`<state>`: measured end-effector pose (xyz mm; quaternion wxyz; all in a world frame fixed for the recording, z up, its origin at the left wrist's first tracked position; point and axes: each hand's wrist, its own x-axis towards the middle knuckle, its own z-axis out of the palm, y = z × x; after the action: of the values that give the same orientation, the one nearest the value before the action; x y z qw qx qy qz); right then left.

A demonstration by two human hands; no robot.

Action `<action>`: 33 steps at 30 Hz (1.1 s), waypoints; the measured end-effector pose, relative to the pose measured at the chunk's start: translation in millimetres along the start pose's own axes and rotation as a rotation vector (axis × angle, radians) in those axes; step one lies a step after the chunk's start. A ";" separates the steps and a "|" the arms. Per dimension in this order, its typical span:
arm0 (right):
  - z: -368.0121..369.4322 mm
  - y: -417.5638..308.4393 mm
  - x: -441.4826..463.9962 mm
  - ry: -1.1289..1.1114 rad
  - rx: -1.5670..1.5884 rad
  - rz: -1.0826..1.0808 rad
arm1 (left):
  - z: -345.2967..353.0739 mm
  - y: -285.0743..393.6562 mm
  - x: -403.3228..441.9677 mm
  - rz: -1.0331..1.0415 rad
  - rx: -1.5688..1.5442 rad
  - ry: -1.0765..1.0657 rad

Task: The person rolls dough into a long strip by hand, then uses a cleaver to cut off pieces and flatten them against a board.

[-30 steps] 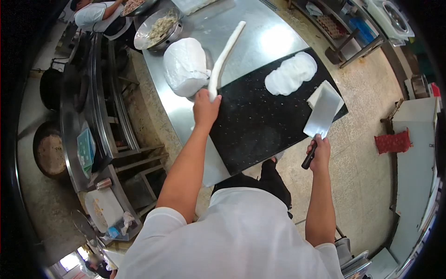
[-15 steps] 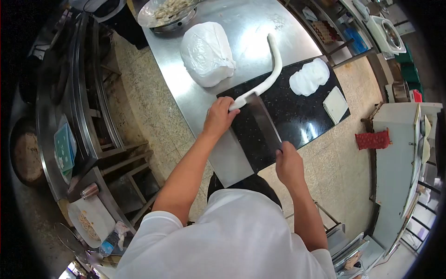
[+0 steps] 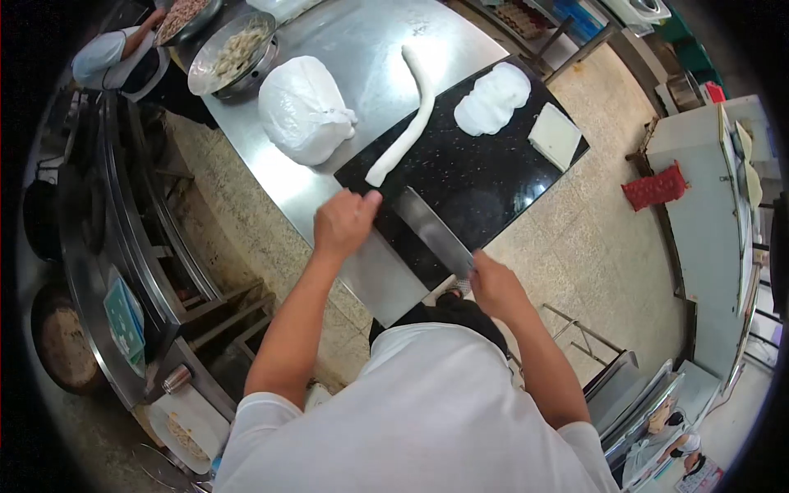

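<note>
Left hand (image 3: 341,223) — palm hidden, hold I can't tell — has left the white dough rope (image 3: 422,115), one o'clock. Right hand (image 3: 497,289) clamps broad steel cleaver (image 3: 437,233).

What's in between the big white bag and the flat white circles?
In the head view, a long white rope, which looks like dough, lies between the bag and circles, partly on the steel table, partly on the black board.
</note>
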<state>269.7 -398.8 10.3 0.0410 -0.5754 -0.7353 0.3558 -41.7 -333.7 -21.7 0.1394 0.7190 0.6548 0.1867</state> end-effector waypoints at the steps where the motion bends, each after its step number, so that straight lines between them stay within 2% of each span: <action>1: -2.1 19.2 -15.9 0.002 0.105 -0.004 | 6.4 14.5 -8.4 0.128 0.085 -0.084; 2: -6.9 33.2 -32.4 0.005 0.192 0.091 | 16.7 32.3 -16.3 0.249 0.177 -0.171; 3: -9.4 45.4 -47.7 0.012 0.287 0.188 | 28.0 46.3 -23.0 0.279 0.129 -0.348; 4: -12.8 58.2 -64.5 0.064 0.354 0.192 | 40.7 58.0 -25.3 0.311 0.084 -0.525; 5: -19.2 69.4 -76.9 0.116 0.422 0.205 | 54.1 69.0 -26.5 0.312 0.101 -0.527; 7: -48.8 76.8 -95.7 0.175 0.509 0.273 | 77.1 93.5 -32.6 0.527 0.184 -0.046; 8: -61.5 80.6 -103.9 0.240 0.580 0.337 | 84.8 99.8 -26.2 0.536 0.183 -0.067; 10: -83.9 93.9 -92.3 0.474 0.710 0.111 | 94.2 111.7 -2.4 0.496 0.173 -0.423; 11: -94.4 96.4 -72.2 0.606 0.744 0.018 | 97.8 117.5 6.2 0.538 0.186 -0.393; 14: -101.2 127.1 29.1 0.783 0.820 0.053 | 107.1 132.9 29.5 0.582 0.164 -0.373; 16: -87.3 158.7 92.6 0.603 1.031 0.327 | 110.9 141.8 28.5 0.585 0.223 -0.377; 18: -85.7 159.4 108.1 0.437 1.313 0.619 | 113.0 144.4 41.1 0.497 0.198 -0.356; 20: -81.8 155.4 96.0 0.466 1.263 0.600 | 110.6 142.7 48.8 0.481 0.187 -0.385; 21: -76.1 149.2 78.4 0.396 1.122 0.562 | 109.8 140.0 51.2 0.448 0.069 -0.403; 22: -67.2 141.3 57.8 0.318 0.984 0.527 | 108.1 137.6 48.7 0.407 -0.050 -0.426; 24: -45.1 119.5 18.7 0.018 0.720 0.489 | 100.6 132.8 41.6 0.374 -0.115 -0.364; 26: 1.2 104.8 -12.9 -0.201 0.422 0.176 | 99.1 121.6 31.9 0.745 0.065 -0.429; 27: 23.9 92.2 -19.0 -0.194 0.440 0.159 | 106.2 109.2 16.5 0.808 0.081 -0.514; 30: 32.4 99.6 5.4 -0.170 0.433 0.132 | 108.4 111.1 32.6 0.876 -0.037 -0.521; 31: 33.3 98.9 6.8 -0.177 0.426 0.116 | 112.0 115.6 46.0 0.892 0.051 -0.498; 32: 8.1 97.2 23.4 -0.371 0.451 0.305 | 114.2 118.1 61.9 0.915 0.091 -0.503; 33: -17.8 92.7 36.0 -0.350 0.531 0.308 | 119.5 120.7 74.8 0.909 0.082 -0.456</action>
<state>341.7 -350.9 -41.9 0.0084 -0.5790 -0.5177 0.6298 125.1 -266.6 -68.1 0.1551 0.9585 0.2356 0.0408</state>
